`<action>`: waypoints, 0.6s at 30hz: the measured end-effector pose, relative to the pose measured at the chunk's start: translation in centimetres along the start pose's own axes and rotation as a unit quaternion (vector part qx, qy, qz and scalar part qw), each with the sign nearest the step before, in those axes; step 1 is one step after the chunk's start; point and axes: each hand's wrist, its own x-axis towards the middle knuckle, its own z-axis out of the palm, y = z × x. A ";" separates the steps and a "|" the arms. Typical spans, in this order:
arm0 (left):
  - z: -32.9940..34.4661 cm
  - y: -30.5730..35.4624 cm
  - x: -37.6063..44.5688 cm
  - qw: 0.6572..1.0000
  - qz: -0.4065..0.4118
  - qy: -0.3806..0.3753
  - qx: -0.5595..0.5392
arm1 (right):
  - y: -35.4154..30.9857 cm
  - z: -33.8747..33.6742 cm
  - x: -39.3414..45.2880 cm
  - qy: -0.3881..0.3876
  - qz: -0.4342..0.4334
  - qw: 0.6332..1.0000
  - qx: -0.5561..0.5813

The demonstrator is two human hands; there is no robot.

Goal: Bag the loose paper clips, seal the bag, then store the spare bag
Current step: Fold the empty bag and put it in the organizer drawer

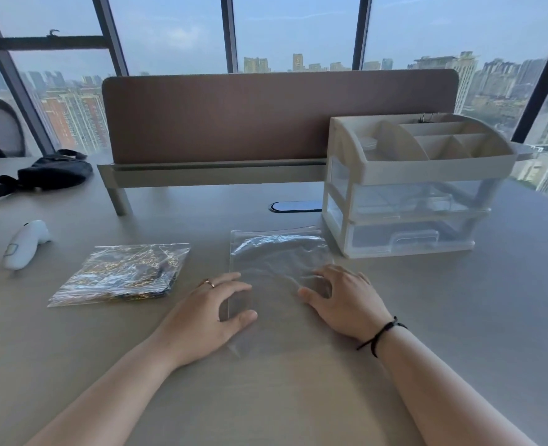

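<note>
1. Both hands, left hand (206,309) and right hand (343,297), are laid open, fingers spread, on the empty bag (276,262).
2. The filled bag (121,273) is placed left of it on the desk (298,397), near the drawer organizer (411,188).

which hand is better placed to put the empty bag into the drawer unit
Right, probably. The right hand already lies on the empty bag, and the drawer unit stands just beyond it on that side; the left hand is farther away.

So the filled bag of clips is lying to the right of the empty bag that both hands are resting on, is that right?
Not quite. In the head view the filled bag of clips lies to the left of the empty bag, not the right. Both hands, left and right, do rest on the empty bag.
</note>
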 end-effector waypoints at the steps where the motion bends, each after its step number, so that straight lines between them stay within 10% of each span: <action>1: -0.3 -0.1 -0.2 1.000 -0.001 -0.002 -0.007 | -0.1 0.0 0.0 0.000 0.002 1.000 -0.001; 10: -1.4 -0.7 -0.5 0.997 0.004 -0.075 -0.001 | -1.9 -0.1 -0.4 0.026 0.041 0.974 0.220; 18: -1.9 -0.7 -0.7 0.994 -0.022 -0.108 0.011 | -1.2 -4.0 -0.7 0.051 0.241 0.756 0.607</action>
